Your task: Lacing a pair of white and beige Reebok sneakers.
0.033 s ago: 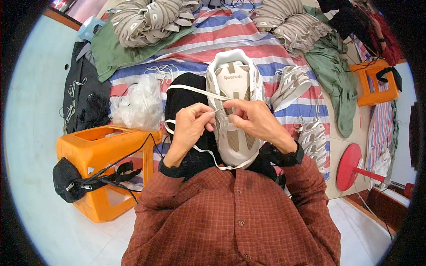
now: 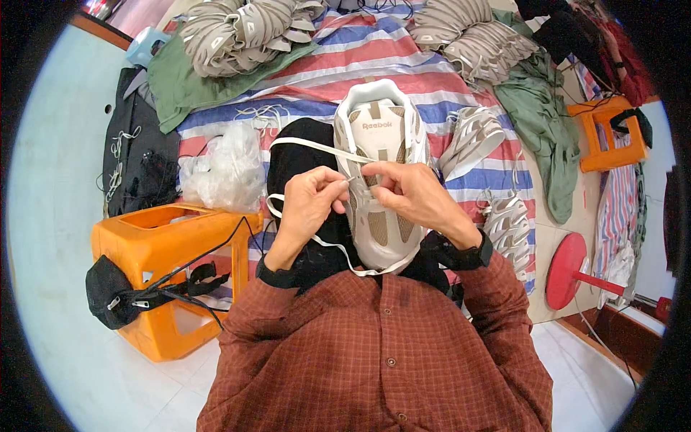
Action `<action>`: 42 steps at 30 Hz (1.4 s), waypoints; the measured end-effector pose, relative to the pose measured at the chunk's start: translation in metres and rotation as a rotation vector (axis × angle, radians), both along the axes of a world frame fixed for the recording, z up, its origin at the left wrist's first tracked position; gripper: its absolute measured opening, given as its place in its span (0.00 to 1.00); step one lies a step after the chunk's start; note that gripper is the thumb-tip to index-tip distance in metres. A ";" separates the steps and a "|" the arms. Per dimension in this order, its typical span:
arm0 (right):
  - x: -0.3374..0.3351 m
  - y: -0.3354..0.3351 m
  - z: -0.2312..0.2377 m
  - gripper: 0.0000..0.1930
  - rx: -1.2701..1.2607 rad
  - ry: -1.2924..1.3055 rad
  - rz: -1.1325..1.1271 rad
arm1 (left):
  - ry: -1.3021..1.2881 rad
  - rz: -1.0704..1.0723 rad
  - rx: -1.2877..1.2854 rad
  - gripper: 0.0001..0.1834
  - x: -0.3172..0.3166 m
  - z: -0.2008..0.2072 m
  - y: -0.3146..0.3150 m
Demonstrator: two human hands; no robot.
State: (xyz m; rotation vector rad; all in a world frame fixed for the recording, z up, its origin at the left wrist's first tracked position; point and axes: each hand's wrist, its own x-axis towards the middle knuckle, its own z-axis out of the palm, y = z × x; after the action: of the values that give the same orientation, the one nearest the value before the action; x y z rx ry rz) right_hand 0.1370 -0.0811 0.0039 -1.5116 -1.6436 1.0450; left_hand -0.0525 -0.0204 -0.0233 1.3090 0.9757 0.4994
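A beige-and-white sneaker [image 2: 381,241] with tan mesh panels rests over my lap, its toe toward me. My left hand [image 2: 311,207] is beside its left edge, thumb and index finger pinched on the thin tip of a shoelace. On the right, my right hand [image 2: 416,193] lies over the sneaker's lacing area with curled fingers. Its index finger and thumb grip the upper close to the left fingertips; exactly what sits between them is partly hidden. A flat white shoelace [image 2: 309,145] crosses from the left to the sneaker, and more lace loops below around the toe.
Striped sheeting [image 2: 345,57] covers the floor. Bundled shoe uppers [image 2: 245,36] lie at the far left, more uppers [image 2: 471,140] to the right. Nearby are a clear plastic bag [image 2: 224,169], an orange stool [image 2: 158,288] with a black pouch, and a red round-topped stool [image 2: 566,271]. Another person sits far right.
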 end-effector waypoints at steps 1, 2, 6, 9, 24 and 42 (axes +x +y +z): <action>0.000 0.000 0.001 0.15 -0.007 -0.016 0.016 | 0.024 -0.017 0.004 0.05 0.001 0.000 0.001; 0.000 0.000 0.000 0.15 -0.006 -0.014 0.015 | 0.026 -0.018 0.005 0.05 0.001 0.001 0.001; 0.001 -0.002 -0.007 0.17 0.015 0.013 0.026 | 0.078 -0.042 0.006 0.05 0.003 0.003 -0.001; 0.001 -0.003 -0.007 0.18 0.022 0.023 0.047 | 0.149 -0.015 0.106 0.05 0.009 0.006 -0.005; -0.008 0.013 -0.024 0.13 0.136 -0.087 -0.020 | 0.200 0.032 0.697 0.12 0.025 0.008 -0.019; -0.017 0.016 -0.033 0.07 0.230 -0.228 -0.092 | 0.292 -0.330 0.984 0.13 0.016 0.011 -0.006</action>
State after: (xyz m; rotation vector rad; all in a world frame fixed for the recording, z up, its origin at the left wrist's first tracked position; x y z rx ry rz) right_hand 0.1200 -0.0648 -0.0289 -1.5784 -1.7625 0.6283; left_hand -0.0361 -0.0268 -0.0121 2.4335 0.7195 0.5593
